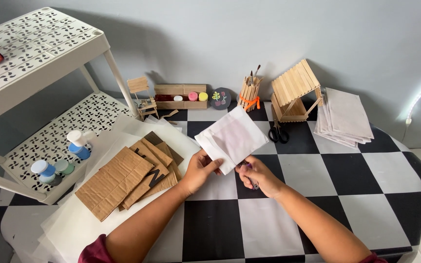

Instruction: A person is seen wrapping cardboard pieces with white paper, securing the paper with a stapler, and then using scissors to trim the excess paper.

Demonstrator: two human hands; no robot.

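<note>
My left hand (200, 170) pinches the lower left edge of a white folded sheet of paper (231, 137) and holds it tilted above the checkered table (317, 195). My right hand (259, 176) sits under the sheet's lower right corner, fingers curled around a small thin tool with a purple part (250, 180); its kind is unclear. Just left of my left hand lie several brown cardboard pieces (123, 179), stacked on large white sheets (79, 224).
A white perforated shelf rack (40, 53) stands at the left with glue and paint bottles (76, 144) on its lower tier. At the back are a stick house (296, 90), a brush holder (250, 95), black scissors (277, 132), a paper stack (344, 119).
</note>
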